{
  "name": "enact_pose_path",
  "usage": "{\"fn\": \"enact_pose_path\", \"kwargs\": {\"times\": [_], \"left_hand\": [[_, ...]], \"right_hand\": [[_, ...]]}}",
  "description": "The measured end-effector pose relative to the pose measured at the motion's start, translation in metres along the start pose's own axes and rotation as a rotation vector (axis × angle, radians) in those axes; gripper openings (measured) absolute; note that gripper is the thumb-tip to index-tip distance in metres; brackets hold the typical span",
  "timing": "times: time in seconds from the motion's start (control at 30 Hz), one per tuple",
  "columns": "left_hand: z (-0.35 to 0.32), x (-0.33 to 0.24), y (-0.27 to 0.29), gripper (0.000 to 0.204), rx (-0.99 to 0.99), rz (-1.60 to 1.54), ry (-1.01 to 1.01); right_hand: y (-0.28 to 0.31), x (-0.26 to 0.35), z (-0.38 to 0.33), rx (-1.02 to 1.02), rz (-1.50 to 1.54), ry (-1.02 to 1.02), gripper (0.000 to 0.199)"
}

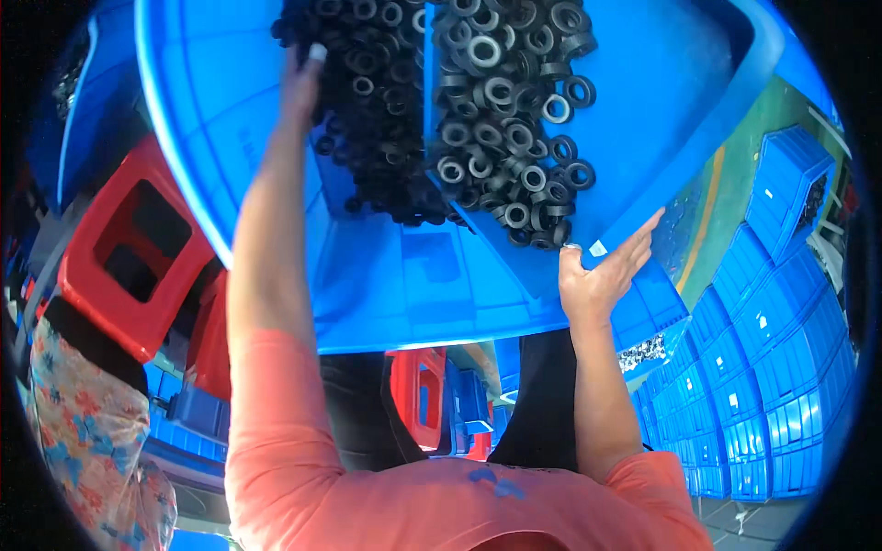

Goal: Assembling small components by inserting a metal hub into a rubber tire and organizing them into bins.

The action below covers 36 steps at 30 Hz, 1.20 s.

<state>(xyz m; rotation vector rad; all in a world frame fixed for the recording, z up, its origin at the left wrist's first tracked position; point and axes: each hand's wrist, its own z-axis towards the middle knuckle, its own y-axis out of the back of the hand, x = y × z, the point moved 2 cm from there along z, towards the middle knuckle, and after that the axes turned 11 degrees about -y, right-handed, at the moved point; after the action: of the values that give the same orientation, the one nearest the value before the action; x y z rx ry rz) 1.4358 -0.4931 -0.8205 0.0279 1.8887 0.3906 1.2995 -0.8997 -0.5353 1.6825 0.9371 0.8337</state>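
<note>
Two masses of rings lie in front of me, parted by a blue wall [429, 83]. Dark rings [372, 138] are heaped in shadow on the left, and grey-black rings [510, 129] lie in a blue bin [648, 83] on the right. My left hand [301, 87] reaches to the left edge of the dark heap; motion blur and shadow hide most of its fingers. A white patch shows on one fingertip. At the near right corner of the bin, my right hand [593, 280] rests with thumb and fingers spread, next to a small white label [597, 248].
A large blue tub [386, 335] surrounds the heap. Red plastic stools [87, 243] stand at the left, beside a person in floral clothing [87, 422]. Stacked blue crates [749, 340] line the right. Green floor with a yellow line [703, 216] shows beyond the bin.
</note>
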Motion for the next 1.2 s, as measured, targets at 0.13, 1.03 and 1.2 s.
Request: {"fn": "enact_pose_path", "kwargs": {"times": [0.13, 1.03, 1.2], "left_hand": [[0.046, -0.008, -0.029, 0.087, 0.001, 0.285, 0.053], [-0.134, -0.113, -0.125, 0.061, 0.273, -0.282, 0.495], [-0.138, -0.111, -0.104, 0.053, 0.116, -0.117, 0.388]], "right_hand": [[-0.013, -0.009, -0.001, -0.018, 0.019, 0.003, 0.113], [0.045, -0.003, -0.013, 0.058, 0.051, -0.063, 0.115], [0.058, -0.004, -0.014, 0.079, 0.133, -0.050, 0.108]]}}
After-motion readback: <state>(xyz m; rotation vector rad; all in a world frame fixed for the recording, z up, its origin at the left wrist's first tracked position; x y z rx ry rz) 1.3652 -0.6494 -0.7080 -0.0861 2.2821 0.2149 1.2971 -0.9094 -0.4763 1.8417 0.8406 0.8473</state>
